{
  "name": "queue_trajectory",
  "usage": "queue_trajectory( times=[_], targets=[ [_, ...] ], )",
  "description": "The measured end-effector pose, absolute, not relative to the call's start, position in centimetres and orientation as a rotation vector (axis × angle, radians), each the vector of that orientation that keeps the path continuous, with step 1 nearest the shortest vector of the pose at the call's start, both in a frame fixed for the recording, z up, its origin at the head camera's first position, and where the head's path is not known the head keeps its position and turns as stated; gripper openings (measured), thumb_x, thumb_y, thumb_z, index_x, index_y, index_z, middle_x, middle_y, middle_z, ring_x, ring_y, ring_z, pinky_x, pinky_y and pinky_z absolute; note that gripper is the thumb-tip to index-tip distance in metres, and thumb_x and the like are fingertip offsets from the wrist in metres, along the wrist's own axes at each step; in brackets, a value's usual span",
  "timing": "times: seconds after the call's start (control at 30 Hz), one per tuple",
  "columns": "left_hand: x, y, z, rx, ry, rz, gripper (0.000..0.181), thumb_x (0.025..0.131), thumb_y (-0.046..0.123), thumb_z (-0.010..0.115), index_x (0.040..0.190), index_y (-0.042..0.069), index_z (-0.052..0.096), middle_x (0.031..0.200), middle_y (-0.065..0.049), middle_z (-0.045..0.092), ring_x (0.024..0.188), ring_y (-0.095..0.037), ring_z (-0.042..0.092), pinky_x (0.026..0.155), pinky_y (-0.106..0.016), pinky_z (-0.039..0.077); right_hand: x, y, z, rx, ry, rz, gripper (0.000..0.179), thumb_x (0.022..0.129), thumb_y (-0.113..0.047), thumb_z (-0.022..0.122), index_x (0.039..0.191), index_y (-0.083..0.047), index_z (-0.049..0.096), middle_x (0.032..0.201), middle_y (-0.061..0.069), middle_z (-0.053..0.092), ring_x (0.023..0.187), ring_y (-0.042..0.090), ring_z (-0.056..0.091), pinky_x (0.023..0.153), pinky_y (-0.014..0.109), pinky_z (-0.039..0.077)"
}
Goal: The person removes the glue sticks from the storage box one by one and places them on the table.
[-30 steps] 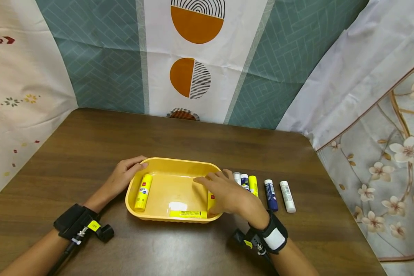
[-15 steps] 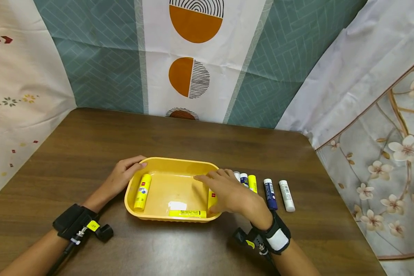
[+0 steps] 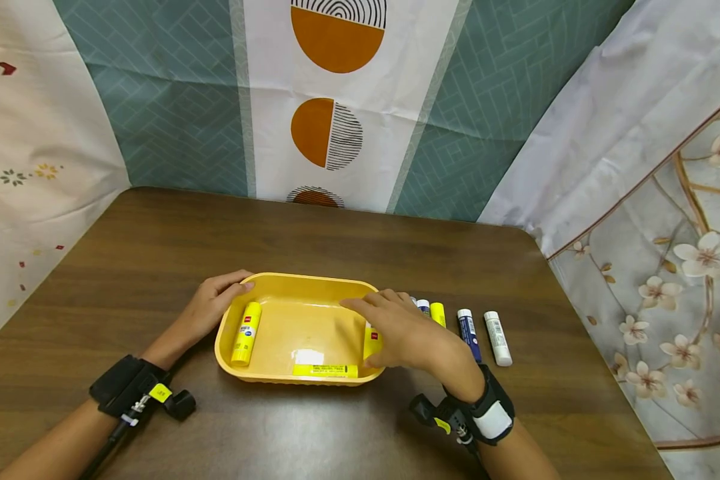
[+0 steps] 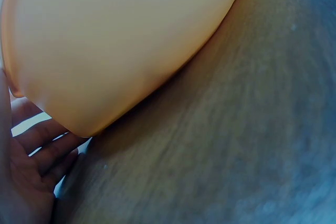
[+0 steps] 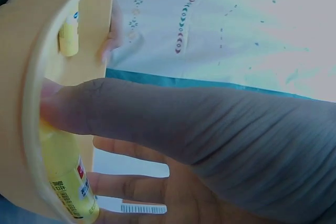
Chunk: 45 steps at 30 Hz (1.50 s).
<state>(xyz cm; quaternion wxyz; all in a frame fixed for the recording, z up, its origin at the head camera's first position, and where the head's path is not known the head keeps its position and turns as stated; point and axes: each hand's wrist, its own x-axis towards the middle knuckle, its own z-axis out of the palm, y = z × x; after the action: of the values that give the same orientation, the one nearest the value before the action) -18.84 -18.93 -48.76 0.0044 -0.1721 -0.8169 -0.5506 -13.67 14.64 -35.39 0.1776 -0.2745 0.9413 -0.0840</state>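
Between my hands lies a yellow plastic tray [image 3: 312, 320]. My left hand [image 3: 215, 300] grips its left end, thumb on the rim and fingers outside, as the left wrist view also shows. Inside are a yellow glue stick [image 3: 247, 333] at the left, another glue stick [image 3: 325, 371] along the front wall, and a third glue stick [image 3: 372, 341] at the right end. My right hand [image 3: 411, 333] is spread over that right end, its index finger reaching inward. In the right wrist view the thumb [image 5: 73, 106] is beside the end of the right glue stick [image 5: 65, 166]; contact is unclear.
Right of the tray, more glue sticks lie on the brown table [image 3: 312, 233]: a white one [image 3: 498, 339], a blue one [image 3: 468, 333], a yellow one [image 3: 437, 313] and others partly hidden by my right hand. Patterned cloth [image 3: 348, 133] hangs behind the table.
My right hand has shifted slightly right and its thumb has drawn back, so more of the right glue stick shows. My left hand stays on the tray. The head view has shifted slightly.
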Motion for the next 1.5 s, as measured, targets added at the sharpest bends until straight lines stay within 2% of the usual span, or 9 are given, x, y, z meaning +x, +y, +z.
queue_trajectory(
  times=[0.47,0.67,1.2,1.5],
  targets=[
    [-18.9,-18.9,-48.7,-0.540,-2.557,-1.707,0.032,0.108,0.022,0.048,0.129,0.004,0.065,0.116,-0.015,0.068,0.092,-0.017,0.064,0.083,-0.018,0.053,-13.3,15.4,-34.4,-0.745,2.715,-0.286,0.096,0.072,-0.029,0.094,0.154,-0.027,0.042,0.148,-0.002,0.050,0.136,0.026,0.040,0.107,0.046,0.041],
    [-18.8,-19.0,-48.8,-0.543,-2.553,-1.729,0.033,0.108,0.021,0.048,0.130,0.003,0.064,0.116,-0.016,0.068,0.092,-0.017,0.065,0.082,-0.020,0.054,-13.3,16.0,-33.9,-0.769,2.717,-0.339,0.096,0.074,-0.026,0.093,0.154,-0.026,0.041,0.141,0.001,0.053,0.136,0.027,0.040,0.104,0.047,0.043],
    [-18.8,-18.9,-48.6,-0.544,-2.559,-1.751,0.033,0.108,0.022,0.047,0.131,0.004,0.063,0.118,-0.016,0.067,0.094,-0.018,0.065,0.082,-0.021,0.054,-13.8,17.7,-32.8,-0.726,2.731,-0.391,0.098,0.076,-0.025,0.091,0.157,-0.026,0.035,0.147,0.004,0.050,0.137,0.029,0.041,0.102,0.051,0.047],
    [-18.9,-19.0,-48.9,-0.549,-2.554,-1.733,0.034,0.108,0.022,0.047,0.131,0.003,0.063,0.117,-0.018,0.067,0.092,-0.017,0.065,0.081,-0.020,0.054,-14.0,18.6,-32.4,-0.714,2.741,-0.458,0.098,0.077,-0.025,0.091,0.158,-0.025,0.035,0.148,0.001,0.048,0.135,0.026,0.040,0.101,0.049,0.048]
  ],
)
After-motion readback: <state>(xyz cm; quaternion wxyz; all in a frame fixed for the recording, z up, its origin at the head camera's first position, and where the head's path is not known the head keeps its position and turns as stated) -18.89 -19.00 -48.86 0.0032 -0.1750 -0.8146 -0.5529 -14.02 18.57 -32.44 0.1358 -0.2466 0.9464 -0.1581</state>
